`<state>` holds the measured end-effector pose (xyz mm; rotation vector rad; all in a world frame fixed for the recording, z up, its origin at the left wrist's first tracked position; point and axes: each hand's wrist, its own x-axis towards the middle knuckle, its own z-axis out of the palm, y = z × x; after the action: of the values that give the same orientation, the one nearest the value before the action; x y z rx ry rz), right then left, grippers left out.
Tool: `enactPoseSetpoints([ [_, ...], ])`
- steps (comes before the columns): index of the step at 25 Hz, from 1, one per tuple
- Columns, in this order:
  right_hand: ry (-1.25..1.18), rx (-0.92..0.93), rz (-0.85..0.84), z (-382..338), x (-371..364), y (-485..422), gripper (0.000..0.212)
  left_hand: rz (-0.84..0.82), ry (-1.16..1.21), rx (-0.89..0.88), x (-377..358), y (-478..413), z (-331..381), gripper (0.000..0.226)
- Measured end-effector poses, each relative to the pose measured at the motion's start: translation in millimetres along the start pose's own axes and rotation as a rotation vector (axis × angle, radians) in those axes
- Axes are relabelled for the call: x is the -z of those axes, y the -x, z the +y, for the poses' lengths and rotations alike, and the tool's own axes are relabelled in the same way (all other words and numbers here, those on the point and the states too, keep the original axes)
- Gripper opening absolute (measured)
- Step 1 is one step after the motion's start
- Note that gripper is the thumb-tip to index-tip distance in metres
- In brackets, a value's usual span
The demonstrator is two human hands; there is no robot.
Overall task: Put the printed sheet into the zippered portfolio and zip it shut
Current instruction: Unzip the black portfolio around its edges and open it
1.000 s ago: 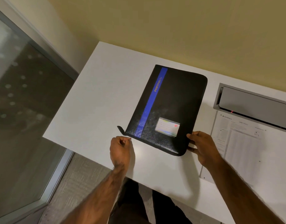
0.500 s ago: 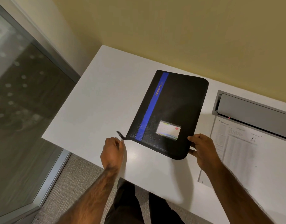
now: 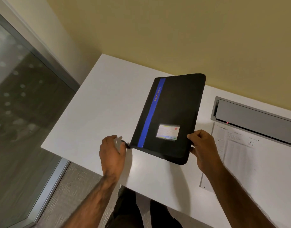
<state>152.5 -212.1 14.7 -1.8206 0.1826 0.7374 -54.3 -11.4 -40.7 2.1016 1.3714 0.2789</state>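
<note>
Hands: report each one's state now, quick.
Left hand: fingers pinch the black zipper pull at the portfolio's corner.
Right hand: grips the black portfolio with blue stripe by its near right corner.

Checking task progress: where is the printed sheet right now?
In the head view, the printed sheet lies flat on the white desk at the right, just beyond the right hand and the portfolio, below the grey recessed tray.

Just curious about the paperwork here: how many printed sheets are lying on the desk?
1. The printed sheet lies flat on the white desk, right of the black portfolio, below the grey slot. More could be hidden inside the closed portfolio.
</note>
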Motion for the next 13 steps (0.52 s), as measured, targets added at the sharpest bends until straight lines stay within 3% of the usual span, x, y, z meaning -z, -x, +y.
enactPoseSetpoints([
  [4, 0.104, 0.07, -0.03, -41, -24, 20, 0.01, -0.4, 0.344, -0.04, 29, -9, 57, 0.026],
  [7, 0.116, 0.103, -0.062, -71, -55, 41, 0.009, -0.635, 0.348, -0.094, 53, -15, 113, 0.053],
  [10, -0.045, 0.126, -0.166, -93, -81, 59, 0.017, -0.737, 0.377, -0.169, 77, -18, 161, 0.079],
  [13, -0.186, 0.134, -0.276, -97, -90, 62, 0.022, -0.706, 0.342, -0.254, 90, -31, 173, 0.08],
])
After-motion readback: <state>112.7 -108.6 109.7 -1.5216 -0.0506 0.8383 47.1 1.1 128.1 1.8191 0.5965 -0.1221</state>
